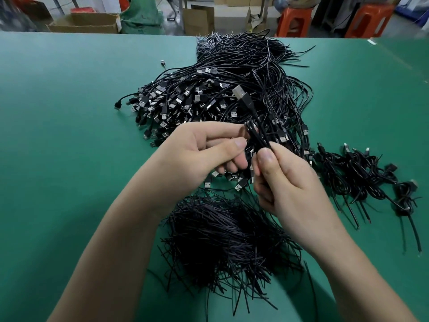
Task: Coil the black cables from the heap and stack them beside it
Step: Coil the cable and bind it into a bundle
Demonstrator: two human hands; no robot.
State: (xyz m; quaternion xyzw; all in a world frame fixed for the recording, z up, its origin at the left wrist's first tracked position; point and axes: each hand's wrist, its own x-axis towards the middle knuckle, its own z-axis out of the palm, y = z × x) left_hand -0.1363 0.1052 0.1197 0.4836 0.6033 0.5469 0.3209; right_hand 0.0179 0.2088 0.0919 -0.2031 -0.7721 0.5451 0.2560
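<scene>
1. The cable (256,135) being worked on is folded into a short bundle of loops. It is held in the air over the near edge of the heap (209,96), with its plug (241,94) sticking up and away. Lifting it likely keeps the loops from snagging the loose cables below.
2. The right hand (287,182) grips the lower end of the bundle, thumb pressed flat on the strands and fingers curled behind. This seems meant to stop the loops springing apart.
3. The left hand (204,149) comes in from the side with its fingers curled, thumb and forefinger pinching at the bundle's left edge. I cannot tell whether a tie is also between them.
4. A pile of thin black ties (222,233) lies on the table (69,117) just below both wrists, close enough to pick from.
5. Finished coils (362,175) lie in a loose row just right of the heap, on the right hand's side. A finished bundle should only need setting down sideways.
6. Both forearms rise from the near table edge and converge, with the wrists lifted off the surface.
7. The heap is large and the coils are few, so the task looks to be at an early stage.
</scene>
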